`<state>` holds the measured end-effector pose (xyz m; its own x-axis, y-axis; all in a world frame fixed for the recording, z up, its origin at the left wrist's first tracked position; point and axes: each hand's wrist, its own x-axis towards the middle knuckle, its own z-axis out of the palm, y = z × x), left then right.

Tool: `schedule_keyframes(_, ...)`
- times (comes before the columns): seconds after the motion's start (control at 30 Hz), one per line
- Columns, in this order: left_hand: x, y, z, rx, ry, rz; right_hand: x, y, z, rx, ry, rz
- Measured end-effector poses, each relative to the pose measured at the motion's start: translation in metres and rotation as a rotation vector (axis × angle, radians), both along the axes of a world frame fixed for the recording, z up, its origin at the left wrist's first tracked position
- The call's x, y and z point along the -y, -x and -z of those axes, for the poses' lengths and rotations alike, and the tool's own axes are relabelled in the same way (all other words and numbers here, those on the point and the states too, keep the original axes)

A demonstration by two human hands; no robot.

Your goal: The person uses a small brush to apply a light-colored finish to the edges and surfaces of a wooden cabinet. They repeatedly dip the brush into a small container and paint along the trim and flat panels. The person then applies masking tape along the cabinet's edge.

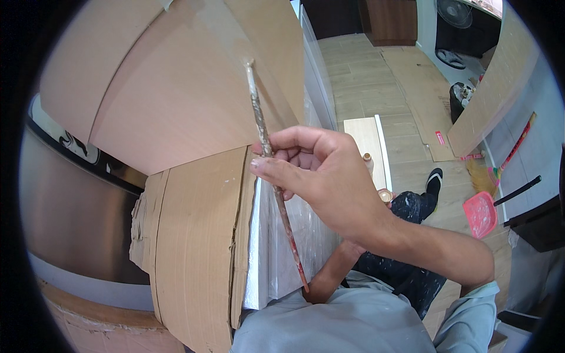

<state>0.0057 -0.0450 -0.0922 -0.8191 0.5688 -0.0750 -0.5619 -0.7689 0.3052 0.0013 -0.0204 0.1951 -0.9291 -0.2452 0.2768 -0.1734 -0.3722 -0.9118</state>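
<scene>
- Landmark is the cardboard cover [194, 235], tan, flat at near left, its right edge layered and ragged
- Right hand [321, 165] raised off the cover's far right corner, thumb and fingertips pinched on a thin brush [259, 117]
- Brush is paint-caked along its length, held at a steep tilt; pale tip up and beyond the cover, red tapered end right of the cover, toward the person
- Upright tan panel [188, 88] rises past the cover's far edge, behind the brush tip from here; can't tell if the tip touches it
- Left hand [354, 246] right of the cover, mostly hidden behind the right wrist; a bit of finger shows at a small round pot [385, 196], can't tell how far the fingers close on it
- White unit [294, 247] in clear plastic wrap runs along the cover's right side
- Pale board [362, 132] with white edge well right of the cover, small bottle [368, 159] with tan cap showing against it
- Metal appliance [82, 194] left of the cover
- Pink dustpan [481, 213] and broom [481, 175] far right of the cover, by the pale wall
- Cardboard strip [412, 88] on the floor, beyond and right of the cover
</scene>
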Motion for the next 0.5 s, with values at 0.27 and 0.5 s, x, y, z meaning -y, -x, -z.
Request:
schedule_keyframes(0.27,0.0009,-0.0034,-0.0006,-0.017,0.002,-0.028,-0.0004,-0.0077,0.0058,-0.028,0.018,-0.01)
schedule_keyframes(0.5,0.001,-0.0005,0.0044,-0.015,-0.013,-0.028,0.0014,0.0,0.0021,0.005,0.04,-0.003)
